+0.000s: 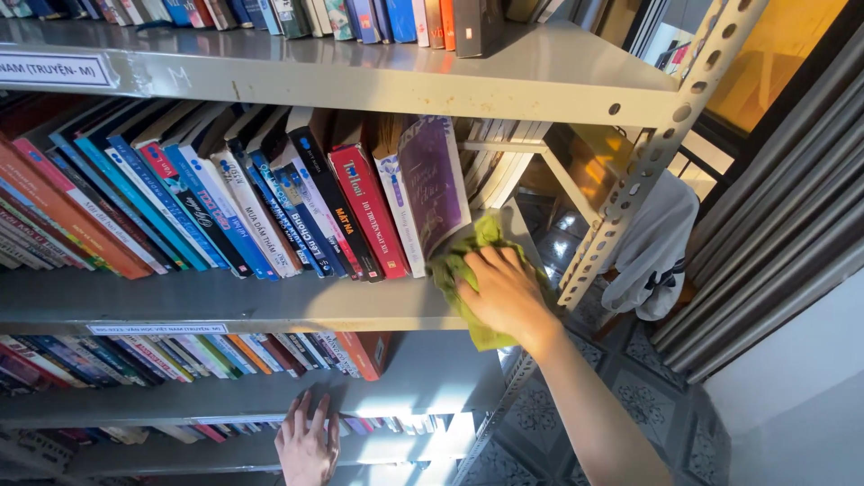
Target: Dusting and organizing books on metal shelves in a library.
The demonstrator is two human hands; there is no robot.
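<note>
My right hand (502, 292) presses a green cloth (468, 270) flat onto the right end of the middle grey metal shelf (225, 301). The cloth lies just right of a purple book (432, 184) that leans at the end of a tilted row of books (225, 207). My left hand (308, 443) rests lower down, fingers spread, on the front edge of a lower shelf (414, 378), holding nothing.
A perforated metal upright (648, 153) frames the shelf's right side. More books fill the top shelf (270, 13) and the lower shelf (180, 355). A white garment (657, 243) hangs behind the upright. Patterned floor tiles (648, 405) and a grey curtain (783, 207) lie to the right.
</note>
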